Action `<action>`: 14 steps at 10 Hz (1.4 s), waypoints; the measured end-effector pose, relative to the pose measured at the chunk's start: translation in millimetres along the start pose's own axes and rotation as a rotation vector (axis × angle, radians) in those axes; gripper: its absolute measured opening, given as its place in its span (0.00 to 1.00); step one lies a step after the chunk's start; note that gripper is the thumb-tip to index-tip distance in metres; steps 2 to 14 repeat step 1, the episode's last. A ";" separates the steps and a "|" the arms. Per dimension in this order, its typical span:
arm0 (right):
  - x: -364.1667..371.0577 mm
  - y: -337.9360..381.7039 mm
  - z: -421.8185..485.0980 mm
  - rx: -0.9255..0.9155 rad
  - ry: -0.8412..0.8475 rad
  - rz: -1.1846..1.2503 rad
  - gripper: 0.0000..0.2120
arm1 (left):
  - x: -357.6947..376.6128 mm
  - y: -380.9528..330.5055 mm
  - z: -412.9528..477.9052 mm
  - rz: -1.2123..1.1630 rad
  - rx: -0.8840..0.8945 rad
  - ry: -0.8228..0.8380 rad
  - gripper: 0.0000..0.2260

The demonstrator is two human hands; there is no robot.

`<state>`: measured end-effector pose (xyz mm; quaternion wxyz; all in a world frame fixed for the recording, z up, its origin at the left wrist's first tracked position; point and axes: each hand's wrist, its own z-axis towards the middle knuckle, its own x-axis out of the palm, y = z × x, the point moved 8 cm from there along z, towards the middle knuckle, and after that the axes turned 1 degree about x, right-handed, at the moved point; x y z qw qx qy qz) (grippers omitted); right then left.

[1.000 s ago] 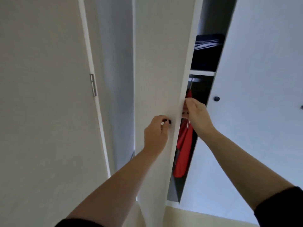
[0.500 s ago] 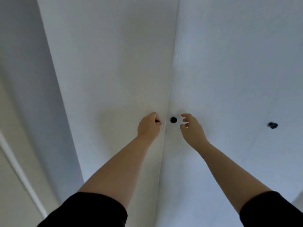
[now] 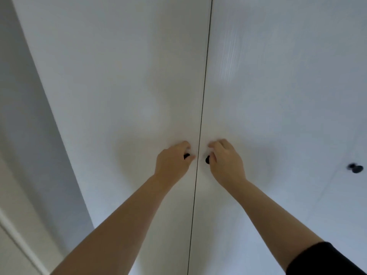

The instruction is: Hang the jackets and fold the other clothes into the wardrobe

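Gripping the small black knobs, both doors are held shut: left hand [image 3: 172,162] curled on left knob [image 3: 186,156], right hand [image 3: 225,161] on right knob [image 3: 207,159]. Wardrobe [image 3: 119,76] closed, clothes hidden; stowing is judged finished.

The two wardrobe doors [image 3: 139,76] in front of me are plain white, with a faint wood-grain sheen on the right one [image 3: 278,76]. A thin dark seam [image 3: 204,96] runs between them. The knob [image 3: 186,156] under my left hand [image 3: 172,165] is black, and so is the knob [image 3: 207,159] by my right hand [image 3: 226,163]. Far right, another knob [image 3: 356,168] is black too. My right sleeve [image 3: 325,261] is black. The wall [image 3: 29,135] at left is pale grey-white.
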<state>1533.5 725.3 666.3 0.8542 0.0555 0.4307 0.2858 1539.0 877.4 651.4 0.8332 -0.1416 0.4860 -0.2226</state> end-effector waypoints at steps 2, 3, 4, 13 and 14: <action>-52.9 23.4 15.6 -0.111 -0.167 0.224 0.15 | -39.5 -26.7 -3.6 -0.225 0.133 -0.271 0.14; -52.9 23.4 15.6 -0.111 -0.167 0.224 0.15 | -39.5 -26.7 -3.6 -0.225 0.133 -0.271 0.14; -52.9 23.4 15.6 -0.111 -0.167 0.224 0.15 | -39.5 -26.7 -3.6 -0.225 0.133 -0.271 0.14; -52.9 23.4 15.6 -0.111 -0.167 0.224 0.15 | -39.5 -26.7 -3.6 -0.225 0.133 -0.271 0.14; -52.9 23.4 15.6 -0.111 -0.167 0.224 0.15 | -39.5 -26.7 -3.6 -0.225 0.133 -0.271 0.14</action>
